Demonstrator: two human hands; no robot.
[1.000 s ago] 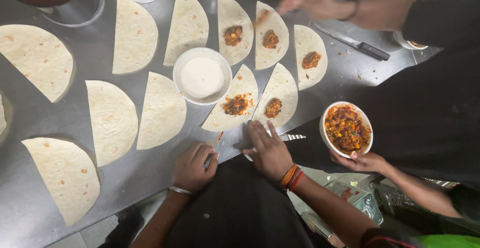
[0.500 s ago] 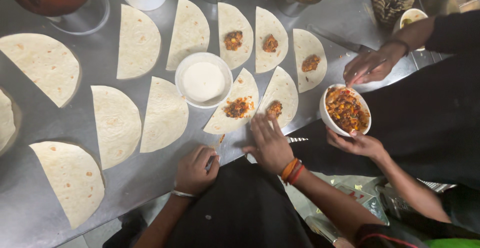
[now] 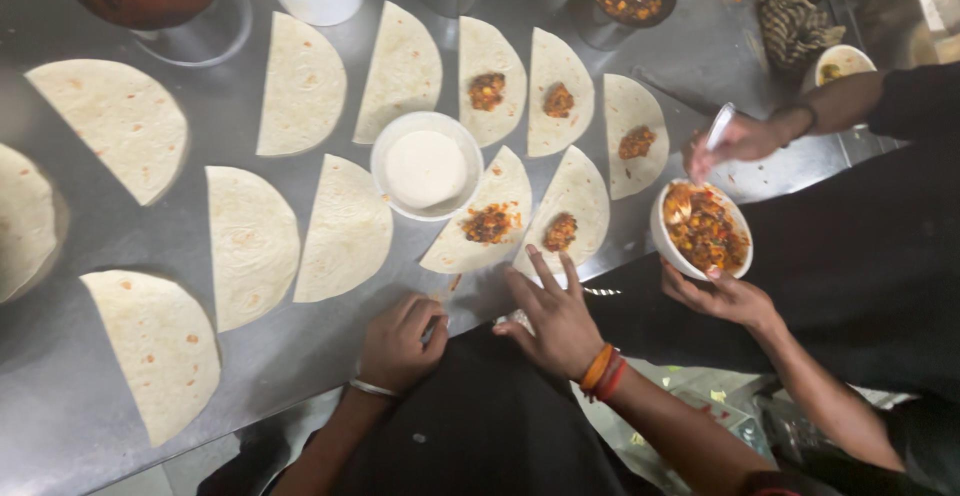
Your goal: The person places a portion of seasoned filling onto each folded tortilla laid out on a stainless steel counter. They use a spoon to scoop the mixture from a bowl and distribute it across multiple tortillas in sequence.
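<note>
Right hand (image 3: 555, 321) flat at the near edge of the tabletop (image 3: 700, 46), fingers spread wide and holding nothing — the tips touch the lower rim of a half tortilla (image 3: 572, 204) with a dab of orange filling (image 3: 560, 232). Left hand (image 3: 400, 341) just beside it, curled into a loose fist on the steel; whether that grip holds anything, I cannot tell. A white bowl of cream (image 3: 426, 166) sits just beyond. To the right a co-worker's hand (image 3: 725, 298) cradles a bowl of filling (image 3: 703, 228) — crowded there, so a bumped elbow could well spill it or drag a tortilla off the edge.
</note>
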